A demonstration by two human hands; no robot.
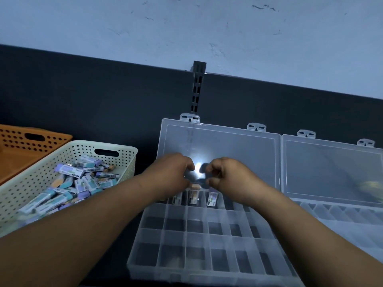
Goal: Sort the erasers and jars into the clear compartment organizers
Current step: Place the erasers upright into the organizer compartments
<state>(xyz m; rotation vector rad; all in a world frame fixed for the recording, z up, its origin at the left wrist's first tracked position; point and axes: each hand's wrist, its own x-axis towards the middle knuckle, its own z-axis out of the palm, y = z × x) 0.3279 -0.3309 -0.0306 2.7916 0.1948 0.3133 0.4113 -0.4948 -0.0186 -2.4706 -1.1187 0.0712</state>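
Note:
A clear compartment organizer (196, 245) lies open before me, its lid (238, 146) leaning against the dark back panel. Three wrapped erasers stand in its back row: a pale one (177, 200), a tan-ended one (194, 195) and a purple-topped one (212, 198). My left hand (172, 172) and right hand (228, 175) hover side by side over that row with fingers curled. The right thumb sits just at the purple-topped eraser's top. Whether either hand holds anything is hidden. A cream basket (83, 145) on the left holds a pile of several erasers (83, 181).
A second clear organizer (342, 216) stands open at the right; something yellowish and blurred (371, 186) shows at its lid. An orange basket (31, 146) sits behind the cream one. A slotted upright (198, 90) rises from the dark back panel.

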